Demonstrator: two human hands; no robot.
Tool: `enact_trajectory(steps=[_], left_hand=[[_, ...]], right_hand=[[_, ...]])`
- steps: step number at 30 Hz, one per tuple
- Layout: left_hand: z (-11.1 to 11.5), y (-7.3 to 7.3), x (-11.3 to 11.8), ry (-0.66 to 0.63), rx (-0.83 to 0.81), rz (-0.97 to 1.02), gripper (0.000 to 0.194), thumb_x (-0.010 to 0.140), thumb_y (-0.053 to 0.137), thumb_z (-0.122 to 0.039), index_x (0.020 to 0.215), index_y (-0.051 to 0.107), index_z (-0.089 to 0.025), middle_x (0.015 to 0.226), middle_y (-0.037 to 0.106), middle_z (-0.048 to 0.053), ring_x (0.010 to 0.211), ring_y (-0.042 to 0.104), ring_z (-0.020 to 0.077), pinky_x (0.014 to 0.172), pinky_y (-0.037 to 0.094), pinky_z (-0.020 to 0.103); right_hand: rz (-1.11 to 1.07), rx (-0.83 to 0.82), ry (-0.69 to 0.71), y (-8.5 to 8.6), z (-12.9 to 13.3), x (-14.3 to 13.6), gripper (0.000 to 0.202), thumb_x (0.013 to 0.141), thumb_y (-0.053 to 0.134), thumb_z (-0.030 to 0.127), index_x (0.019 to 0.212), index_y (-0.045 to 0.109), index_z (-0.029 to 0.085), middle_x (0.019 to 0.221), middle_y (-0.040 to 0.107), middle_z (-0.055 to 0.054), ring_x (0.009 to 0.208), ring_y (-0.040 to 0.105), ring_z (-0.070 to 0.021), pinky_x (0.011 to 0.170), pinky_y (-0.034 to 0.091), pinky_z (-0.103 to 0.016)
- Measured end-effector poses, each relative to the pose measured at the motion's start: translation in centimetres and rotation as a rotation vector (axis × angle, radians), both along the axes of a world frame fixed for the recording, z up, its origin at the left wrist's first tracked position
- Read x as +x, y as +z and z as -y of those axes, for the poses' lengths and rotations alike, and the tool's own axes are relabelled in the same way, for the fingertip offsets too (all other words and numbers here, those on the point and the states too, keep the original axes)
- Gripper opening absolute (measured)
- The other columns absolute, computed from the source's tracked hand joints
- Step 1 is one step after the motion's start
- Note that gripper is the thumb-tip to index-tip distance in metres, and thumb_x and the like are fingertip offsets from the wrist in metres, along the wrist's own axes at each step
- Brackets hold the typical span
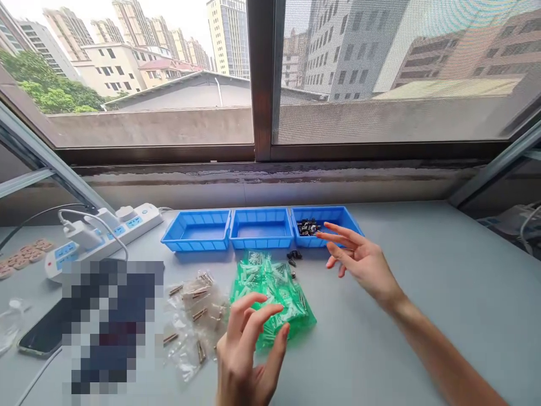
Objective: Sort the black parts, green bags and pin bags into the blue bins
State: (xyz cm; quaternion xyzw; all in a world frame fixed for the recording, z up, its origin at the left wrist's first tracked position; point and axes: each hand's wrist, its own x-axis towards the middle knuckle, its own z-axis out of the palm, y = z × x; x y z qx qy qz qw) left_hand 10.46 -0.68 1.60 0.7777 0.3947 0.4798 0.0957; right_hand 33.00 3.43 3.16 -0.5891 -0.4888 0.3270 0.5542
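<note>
My right hand (pixel 367 265) hovers at the front right corner of the right blue bin (pixel 306 242), fingers spread and holding nothing that I can see. Inside that bin lies a heap of small dark and metallic parts (pixel 307 227). A few small black pieces (pixel 294 255) rest on the table just in front of it. My left hand (pixel 245 355) is over the near left part of a green plastic bag (pixel 291 304), its fingers bent and apart with nothing between them. Clear small parts show in and on the bag, partly hidden by my left hand.
Two more blue bins, the middle (pixel 262 242) and the left (pixel 198 246), stand in line by the window. Clear bags of brass-coloured pins (pixel 196 313) lie left of the green bag. Farther left are a power strip (pixel 139 217), cables and a phone (pixel 42 335).
</note>
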Motion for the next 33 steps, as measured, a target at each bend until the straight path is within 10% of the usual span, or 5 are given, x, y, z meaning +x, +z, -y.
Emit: enact_trajectory(steps=[11,15,20,33], left_hand=[[-0.4,0.4,0.3,-0.060,0.106,-0.085,0.026,0.097,0.042,-0.023,0.087,0.066,-0.021,0.096,0.057,0.005,0.060,0.057,0.0069,0.050,0.050,0.018],[-0.1,0.7,0.2,-0.046,0.082,-0.096,0.021,0.096,0.045,-0.030,0.100,0.062,-0.020,0.096,0.059,0.006,0.063,0.061,0.0085,0.054,0.053,0.019],[-0.3,0.6,0.3,0.004,0.077,-0.089,0.021,0.094,0.049,-0.033,0.108,0.057,-0.020,0.095,0.061,0.006,0.063,0.064,0.0102,0.053,0.055,0.020],[0.1,-0.5,0.5,0.004,0.064,0.024,0.019,0.097,0.043,-0.029,0.098,0.061,-0.023,0.098,0.058,0.005,0.061,0.058,0.0077,0.052,0.051,0.019]], right_hand=[[0.720,0.161,0.304,-3.2,-0.2,-2.2,0.016,0.084,0.057,0.023,0.085,0.073,0.025,0.086,0.075,-0.002,0.074,0.063,-0.0197,0.060,0.048,-0.029],[0.412,0.041,0.192,-2.2,-0.1,-2.5,0.014,0.078,0.064,0.034,0.076,0.072,0.023,0.078,0.073,-0.003,0.055,0.051,-0.0146,0.053,0.043,-0.028],[-0.123,-0.207,0.467,0.1,1.7,-4.2,0.025,0.066,0.073,0.042,0.074,0.066,0.019,0.068,0.063,0.000,0.050,0.043,-0.0091,0.045,0.035,-0.023],[-0.376,-0.320,0.747,0.6,2.9,-5.3,0.028,0.069,0.074,0.039,0.077,0.055,0.020,0.054,0.046,0.008,0.045,0.032,-0.0050,0.041,0.028,-0.018]])
